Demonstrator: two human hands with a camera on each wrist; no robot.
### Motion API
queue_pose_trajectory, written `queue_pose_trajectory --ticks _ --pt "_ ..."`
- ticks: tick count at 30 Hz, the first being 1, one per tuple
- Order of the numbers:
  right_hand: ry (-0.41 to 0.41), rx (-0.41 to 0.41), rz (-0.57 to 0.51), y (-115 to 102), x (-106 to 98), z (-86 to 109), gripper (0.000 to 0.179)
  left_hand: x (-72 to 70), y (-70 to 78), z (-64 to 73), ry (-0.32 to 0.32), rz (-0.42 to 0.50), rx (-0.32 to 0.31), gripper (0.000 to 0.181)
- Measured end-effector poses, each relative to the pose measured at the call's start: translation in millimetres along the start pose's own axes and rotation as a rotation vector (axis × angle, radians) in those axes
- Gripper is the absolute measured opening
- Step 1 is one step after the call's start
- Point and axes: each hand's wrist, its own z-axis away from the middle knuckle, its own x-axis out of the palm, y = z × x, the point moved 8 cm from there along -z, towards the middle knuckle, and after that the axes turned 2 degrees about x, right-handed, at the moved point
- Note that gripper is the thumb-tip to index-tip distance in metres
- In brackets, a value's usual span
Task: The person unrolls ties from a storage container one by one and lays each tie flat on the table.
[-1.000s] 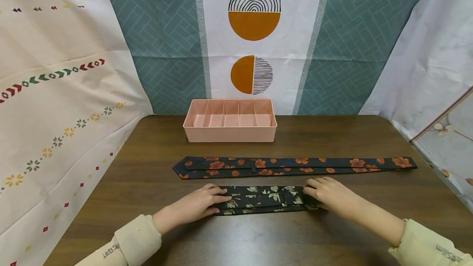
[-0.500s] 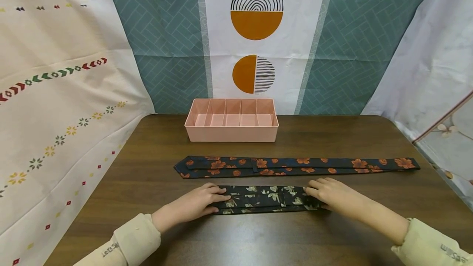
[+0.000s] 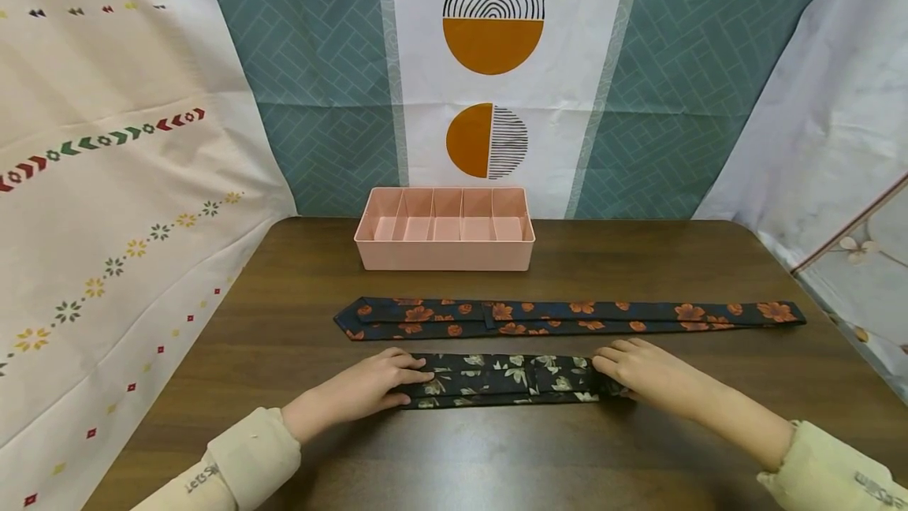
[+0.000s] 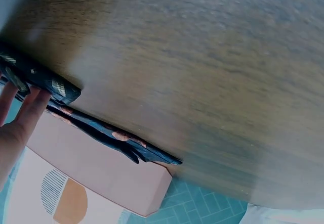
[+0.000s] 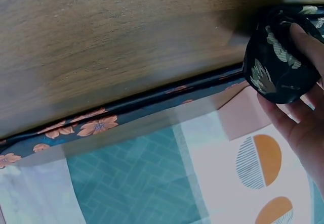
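A black necktie point(image 3: 489, 382) with pale leaf-like flowers lies back side up across the near part of the table. My left hand point(image 3: 379, 382) rests on its left end, fingers extended over the cloth and thumb at the near edge. At the other end my right hand point(image 3: 641, 375) grips a rolled bundle of the tie point(image 5: 278, 57), thumb on one side and fingers on the other in the right wrist view. Just beyond, a navy necktie point(image 3: 567, 318) with orange flowers is stretched out lengthwise, its pointed wide end to the left.
A pink organizer box point(image 3: 444, 255) with several compartments stands at the back of the brown wooden table point(image 3: 284, 282). Patterned cloths hang around, a teal and white one point(image 3: 319, 101) behind and a cream one point(image 3: 142, 180) at the left.
My left hand has slid slightly left, and the black tie's flat part has shifted left too. My right hand has moved a little right with the rolled end. The navy tie stays put.
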Motion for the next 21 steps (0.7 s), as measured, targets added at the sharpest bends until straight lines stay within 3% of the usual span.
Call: queue_pose_trajectory --ticks 10,21 --pt "-0.062 0.042 0.026 4.2 4.9 2.1 0.052 -1.4 -6.4 7.7 -0.012 -0.003 -0.003 0.044" --pt "-0.032 0.018 0.071 2.1 2.8 1.0 0.050 -1.6 -7.9 10.2 -0.016 -0.006 -0.006 0.044"
